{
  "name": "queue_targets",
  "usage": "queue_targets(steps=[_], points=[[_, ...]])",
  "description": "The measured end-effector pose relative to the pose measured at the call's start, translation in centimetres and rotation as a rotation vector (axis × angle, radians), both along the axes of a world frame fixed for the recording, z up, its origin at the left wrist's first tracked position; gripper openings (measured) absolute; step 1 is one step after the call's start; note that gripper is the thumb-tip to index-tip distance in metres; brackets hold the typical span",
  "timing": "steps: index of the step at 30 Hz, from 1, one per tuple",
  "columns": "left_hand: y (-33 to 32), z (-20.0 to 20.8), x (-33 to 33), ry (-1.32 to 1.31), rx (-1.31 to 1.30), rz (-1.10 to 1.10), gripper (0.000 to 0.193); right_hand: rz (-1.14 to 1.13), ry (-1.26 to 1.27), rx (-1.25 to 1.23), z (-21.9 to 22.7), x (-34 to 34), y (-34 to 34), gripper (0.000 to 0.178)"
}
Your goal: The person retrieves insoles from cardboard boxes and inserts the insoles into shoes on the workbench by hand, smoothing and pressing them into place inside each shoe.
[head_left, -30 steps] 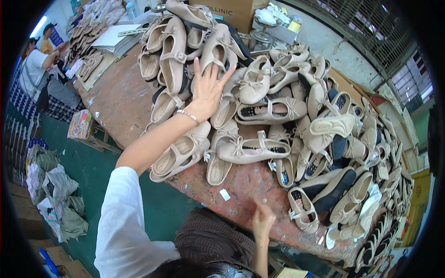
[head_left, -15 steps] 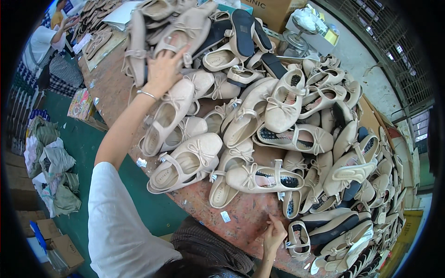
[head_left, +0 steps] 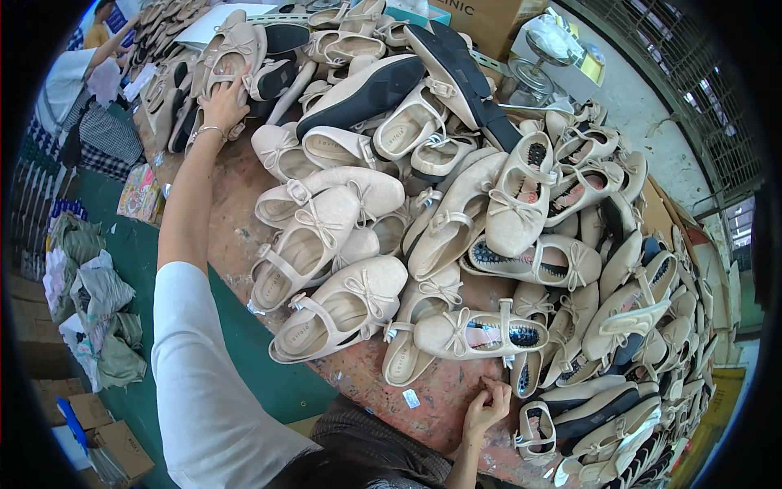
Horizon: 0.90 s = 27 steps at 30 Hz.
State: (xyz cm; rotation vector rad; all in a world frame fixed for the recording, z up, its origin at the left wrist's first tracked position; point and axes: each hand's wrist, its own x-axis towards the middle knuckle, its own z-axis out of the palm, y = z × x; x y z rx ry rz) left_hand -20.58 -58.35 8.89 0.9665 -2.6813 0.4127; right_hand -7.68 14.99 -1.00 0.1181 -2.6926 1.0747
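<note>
At the far left of the table, my left hand [head_left: 221,106] grips a beige bow-trimmed flat shoe [head_left: 235,50], fingers hooked over its strap and toe area. Other shoes lie directly around and under it, one showing a dark sole. My right hand [head_left: 487,407] rests low over the table's near edge, fingers loosely bent and nothing seen in them. Beside it lies a small strapped shoe [head_left: 537,432]. A beige shoe with a patterned lining [head_left: 481,333] lies above that hand, and a pale-lined shoe [head_left: 342,310] sits farther left.
A large heap of similar shoes [head_left: 521,204] covers the worn reddish table [head_left: 358,371]. Behind stand a cardboard box [head_left: 497,24] and a metal stand [head_left: 531,77]. At left are a person [head_left: 69,90], grey-green cloth bundles [head_left: 102,306] and open cartons [head_left: 114,444].
My left hand has moved left across the table with the shoe, pushing others along. A dark-soled shoe at the back now lies tilted on the heap. My right hand's fingers have curled in slightly.
</note>
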Motion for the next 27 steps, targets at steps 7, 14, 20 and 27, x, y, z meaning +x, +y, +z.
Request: queue_targets(steps=[7,14,20,27], points=[[4.4,2.3,5.1,0.451,0.392,-0.584,0.091,0.04,0.132,0.07,0.1,0.0,0.0,0.028],[30.8,-0.7,19.3,0.22,0.567,-0.473,0.103,0.029,0.126,0.052,-0.3,0.1,0.0,0.026],[39.6,-4.5,21.4,0.096,0.449,-0.498,0.109,0.043,0.172,0.049,-0.4,0.1,0.2,0.029],[40.1,-4.8,16.6,-0.007,0.306,-0.485,0.097,0.018,0.127,0.065,-0.4,0.3,0.3,0.032]])
